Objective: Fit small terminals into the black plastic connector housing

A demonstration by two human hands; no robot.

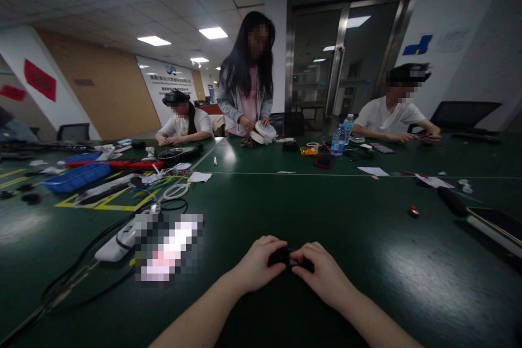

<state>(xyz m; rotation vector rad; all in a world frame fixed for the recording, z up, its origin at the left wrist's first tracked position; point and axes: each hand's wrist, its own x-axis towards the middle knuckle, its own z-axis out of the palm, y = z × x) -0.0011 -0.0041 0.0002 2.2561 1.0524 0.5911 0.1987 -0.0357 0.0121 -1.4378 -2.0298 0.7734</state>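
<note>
Low over the green table [228, 315], my two hands meet at a small black object [280, 256] whose kind I cannot make out. My left hand [258, 265] is closed round its left side, thumb below and fingers above. From the other side, the thumb and fingers of my right hand [322, 271] pinch its right end, where a small pale patch shows between the fingertips. The fingers cover most of the object.
Left of my hands lie a blurred-out bright phone-like slab [171, 250], a white power strip [126, 236], looped cables and a blue tray [77, 176]. A red item [413, 211] sits to the right. Water bottles [338, 140] stand farther back; three people work across the table.
</note>
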